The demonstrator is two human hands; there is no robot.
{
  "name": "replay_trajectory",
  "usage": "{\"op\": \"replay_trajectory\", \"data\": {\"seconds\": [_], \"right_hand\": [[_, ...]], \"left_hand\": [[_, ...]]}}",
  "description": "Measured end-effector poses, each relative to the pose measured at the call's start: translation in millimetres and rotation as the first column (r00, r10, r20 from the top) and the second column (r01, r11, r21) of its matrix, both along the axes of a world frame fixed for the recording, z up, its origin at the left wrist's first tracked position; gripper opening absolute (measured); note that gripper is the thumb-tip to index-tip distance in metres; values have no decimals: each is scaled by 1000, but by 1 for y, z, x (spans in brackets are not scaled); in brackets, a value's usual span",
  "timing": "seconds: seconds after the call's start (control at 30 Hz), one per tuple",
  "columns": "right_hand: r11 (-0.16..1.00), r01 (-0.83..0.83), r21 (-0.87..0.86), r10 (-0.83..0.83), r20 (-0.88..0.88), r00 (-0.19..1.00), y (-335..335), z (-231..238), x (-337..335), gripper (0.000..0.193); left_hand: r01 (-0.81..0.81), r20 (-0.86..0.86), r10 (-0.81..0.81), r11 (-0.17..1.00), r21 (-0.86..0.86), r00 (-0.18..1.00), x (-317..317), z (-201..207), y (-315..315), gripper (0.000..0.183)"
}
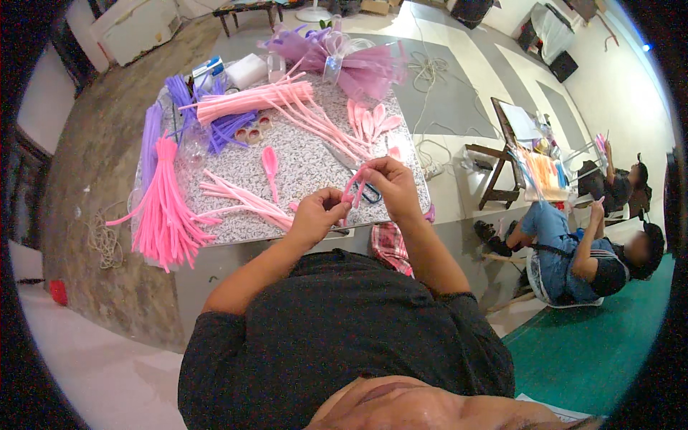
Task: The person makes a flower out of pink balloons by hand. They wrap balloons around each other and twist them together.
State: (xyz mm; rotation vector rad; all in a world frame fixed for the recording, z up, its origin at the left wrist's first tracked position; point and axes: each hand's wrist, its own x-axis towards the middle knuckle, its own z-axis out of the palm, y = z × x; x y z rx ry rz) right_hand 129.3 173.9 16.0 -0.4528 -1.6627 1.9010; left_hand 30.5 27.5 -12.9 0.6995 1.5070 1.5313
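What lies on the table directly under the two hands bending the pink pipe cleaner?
Under the right hand and the pink pipe cleaner, dark scissor handles show on the speckled table. Whatever lies beneath the left hand is covered.

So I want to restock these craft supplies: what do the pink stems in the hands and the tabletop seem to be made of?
The pink stem, pinched between the left hand and right hand, looks like a fuzzy pipe cleaner, probably wire-cored: it holds a bent loop and its surface is matte. The tabletop looks like speckled stone or laminate, grey-white; which one cannot be told.
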Motion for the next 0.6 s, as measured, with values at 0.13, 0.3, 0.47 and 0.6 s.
{"op": "replay_trajectory", "data": {"seconds": [0.13, 0.3, 0.47, 0.6], "right_hand": [[999, -27, 29, 25, 72, 997, 1, -3, 1, 12], [987, -49, 154, 33, 101, 994, 3, -8, 3, 13], [919, -133, 370, 43, 242, 969, -4, -11, 6, 11], [892, -155, 425, 40, 268, 963, -7, -19, 4, 12]], "left_hand": [[-3, -8, 2, 999, -34, 1000, 0, 3, -1, 18], [10, 2, -10, 1000, -28, 1000, -1, 0, -1, 19], [3, -54, -6, 999, -52, 999, -3, 4, -1, 19], [8, -148, -16, 998, -56, 989, -8, 1, -1, 20]]}}
